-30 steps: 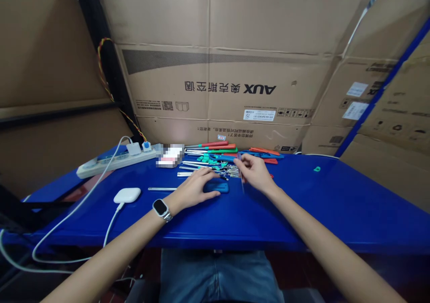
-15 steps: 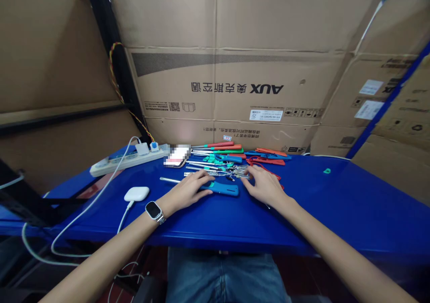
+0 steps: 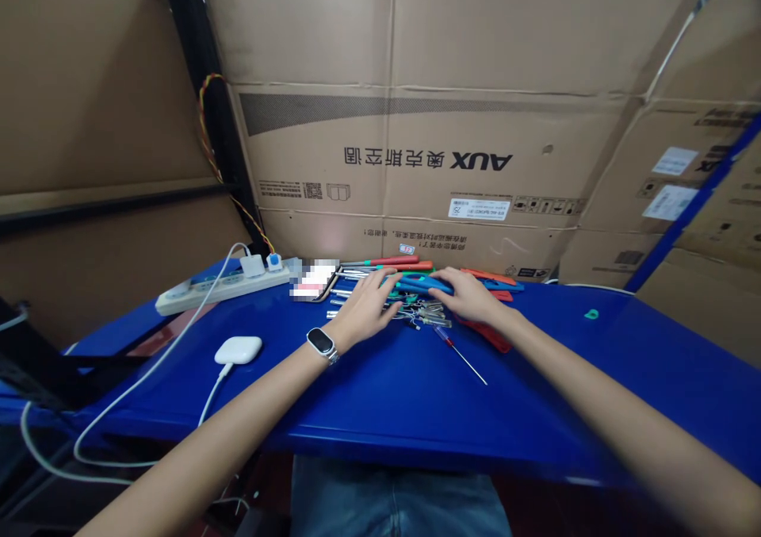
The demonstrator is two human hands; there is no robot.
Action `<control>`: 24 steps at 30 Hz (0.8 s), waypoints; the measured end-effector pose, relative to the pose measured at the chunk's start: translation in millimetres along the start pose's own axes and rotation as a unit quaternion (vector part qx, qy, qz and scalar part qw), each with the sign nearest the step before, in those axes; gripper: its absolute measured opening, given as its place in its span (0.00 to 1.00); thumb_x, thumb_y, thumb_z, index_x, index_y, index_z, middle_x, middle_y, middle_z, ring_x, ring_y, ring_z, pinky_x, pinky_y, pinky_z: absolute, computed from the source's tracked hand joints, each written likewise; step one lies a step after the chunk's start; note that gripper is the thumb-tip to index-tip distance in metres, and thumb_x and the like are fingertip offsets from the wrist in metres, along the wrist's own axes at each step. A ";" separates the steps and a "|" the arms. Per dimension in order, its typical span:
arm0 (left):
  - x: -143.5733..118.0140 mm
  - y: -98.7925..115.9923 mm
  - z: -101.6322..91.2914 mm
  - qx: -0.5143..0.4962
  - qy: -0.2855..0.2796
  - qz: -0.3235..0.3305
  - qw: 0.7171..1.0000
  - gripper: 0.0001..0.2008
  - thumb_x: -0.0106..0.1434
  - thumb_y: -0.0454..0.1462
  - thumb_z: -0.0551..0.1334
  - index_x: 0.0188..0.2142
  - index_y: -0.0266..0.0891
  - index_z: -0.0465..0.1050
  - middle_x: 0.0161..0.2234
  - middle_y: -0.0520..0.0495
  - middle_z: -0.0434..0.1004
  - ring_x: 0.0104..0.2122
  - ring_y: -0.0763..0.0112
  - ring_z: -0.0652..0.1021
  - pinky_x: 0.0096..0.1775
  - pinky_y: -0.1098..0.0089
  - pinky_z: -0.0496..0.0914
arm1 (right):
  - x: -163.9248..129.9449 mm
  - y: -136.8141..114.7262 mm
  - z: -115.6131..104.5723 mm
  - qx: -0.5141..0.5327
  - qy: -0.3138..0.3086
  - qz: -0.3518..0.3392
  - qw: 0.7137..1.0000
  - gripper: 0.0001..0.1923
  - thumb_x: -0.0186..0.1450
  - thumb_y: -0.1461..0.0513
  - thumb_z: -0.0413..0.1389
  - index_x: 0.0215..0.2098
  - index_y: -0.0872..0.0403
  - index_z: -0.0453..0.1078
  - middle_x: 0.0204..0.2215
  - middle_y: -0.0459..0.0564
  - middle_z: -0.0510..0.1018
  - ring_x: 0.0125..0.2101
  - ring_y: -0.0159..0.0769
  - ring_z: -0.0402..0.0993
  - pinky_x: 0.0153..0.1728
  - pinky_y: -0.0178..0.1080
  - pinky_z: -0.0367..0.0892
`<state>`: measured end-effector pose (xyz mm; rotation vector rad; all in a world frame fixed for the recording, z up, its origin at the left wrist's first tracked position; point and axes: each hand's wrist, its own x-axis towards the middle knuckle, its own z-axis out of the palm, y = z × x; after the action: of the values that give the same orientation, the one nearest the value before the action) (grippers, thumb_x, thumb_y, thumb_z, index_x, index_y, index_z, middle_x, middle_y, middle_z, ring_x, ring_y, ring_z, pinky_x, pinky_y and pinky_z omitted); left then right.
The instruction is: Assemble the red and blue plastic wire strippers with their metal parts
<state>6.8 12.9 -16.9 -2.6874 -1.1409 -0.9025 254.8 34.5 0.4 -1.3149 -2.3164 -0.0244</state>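
Note:
A blue lighter casing [image 3: 423,284], which looks like part of a long-nosed lighter, lies across the back of a pile of lighter parts. My left hand [image 3: 372,303] has its fingers bent over the left end of it. On its right end, the thumb and fingers of my right hand [image 3: 472,294] are closed. Below them are small clear lighter tanks [image 3: 437,315] with thin wires and green bits. Lighters with red [image 3: 398,260] and orange handles lie behind, with metal tubes pointing left. A small screwdriver [image 3: 467,361] rests in front of the pile.
A phone [image 3: 324,281] with a blurred screen lies left of the pile, before a white power strip [image 3: 229,289]. A white charging case [image 3: 238,350] has a cable attached. Red casings [image 3: 491,337] lie under my right wrist. Cardboard [image 3: 386,124] walls the table's back.
Both hands have moved back over the pile, and the blue casing has gone from the front to the back. The screwdriver now shows on the table in front.

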 end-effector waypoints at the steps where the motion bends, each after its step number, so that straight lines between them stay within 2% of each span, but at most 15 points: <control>1: -3.7 -2.3 1.3 0.000 -0.012 -0.007 1.000 0.23 0.69 0.42 0.55 0.61 0.39 0.59 0.61 0.36 0.61 0.61 0.51 0.64 0.59 0.50 0.62 | 10.1 3.4 1.8 -0.020 -0.004 0.003 1.000 0.17 0.68 0.57 0.54 0.51 0.55 0.72 0.46 0.57 0.77 0.45 0.44 0.74 0.47 0.44 0.66; 7: -31.3 -13.3 -2.6 -0.002 -0.079 -0.042 0.996 0.22 0.70 0.44 0.54 0.60 0.40 0.63 0.61 0.37 0.63 0.60 0.52 0.66 0.60 0.50 0.62 | 58.9 5.7 25.5 -0.075 -0.059 0.023 0.995 0.21 0.68 0.54 0.52 0.56 0.52 0.70 0.48 0.58 0.74 0.50 0.48 0.69 0.48 0.45 0.63; 11: -35.8 -22.9 -2.4 -0.002 -0.067 -0.076 0.995 0.22 0.70 0.45 0.53 0.59 0.39 0.64 0.61 0.37 0.63 0.59 0.52 0.67 0.60 0.52 0.62 | 69.7 5.3 42.1 -0.077 -0.057 0.049 0.994 0.21 0.66 0.56 0.54 0.56 0.51 0.70 0.49 0.58 0.74 0.51 0.50 0.66 0.49 0.48 0.61; 15: -15.7 -38.5 5.6 0.040 -0.069 -0.109 0.991 0.23 0.71 0.44 0.49 0.59 0.33 0.62 0.63 0.32 0.61 0.62 0.52 0.64 0.62 0.53 0.59 | 65.6 5.1 47.5 -0.065 -0.022 0.055 0.996 0.20 0.66 0.57 0.53 0.54 0.52 0.70 0.47 0.58 0.74 0.50 0.50 0.65 0.48 0.49 0.59; 17: -1.2 -45.9 10.7 0.077 -0.082 -0.129 0.985 0.22 0.70 0.42 0.49 0.59 0.31 0.62 0.64 0.31 0.60 0.64 0.49 0.62 0.63 0.52 0.56 | 60.9 4.8 46.5 -0.069 -0.006 0.031 0.997 0.19 0.65 0.56 0.53 0.53 0.52 0.70 0.47 0.58 0.73 0.51 0.50 0.65 0.49 0.50 0.59; 20: 15.9 -52.9 17.9 0.113 -0.115 -0.168 0.973 0.21 0.68 0.39 0.51 0.57 0.29 0.65 0.63 0.28 0.60 0.64 0.45 0.61 0.64 0.48 0.52 | 55.1 5.5 44.0 -0.081 -0.015 -0.024 0.996 0.20 0.62 0.56 0.56 0.51 0.52 0.70 0.48 0.57 0.73 0.51 0.50 0.64 0.50 0.49 0.58; 24: 26.4 -54.8 25.2 0.102 -0.150 -0.170 0.969 0.19 0.69 0.39 0.48 0.52 0.30 0.69 0.57 0.29 0.69 0.59 0.49 0.68 0.60 0.51 0.59 | 52.5 9.3 41.9 -0.099 -0.028 -0.052 0.993 0.15 0.63 0.58 0.57 0.48 0.52 0.71 0.48 0.56 0.73 0.50 0.47 0.65 0.48 0.47 0.57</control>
<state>-3.8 76.3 -31.0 -2.5592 -1.6925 -0.3818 223.5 92.0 -17.4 -1.2999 -2.4816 -0.2607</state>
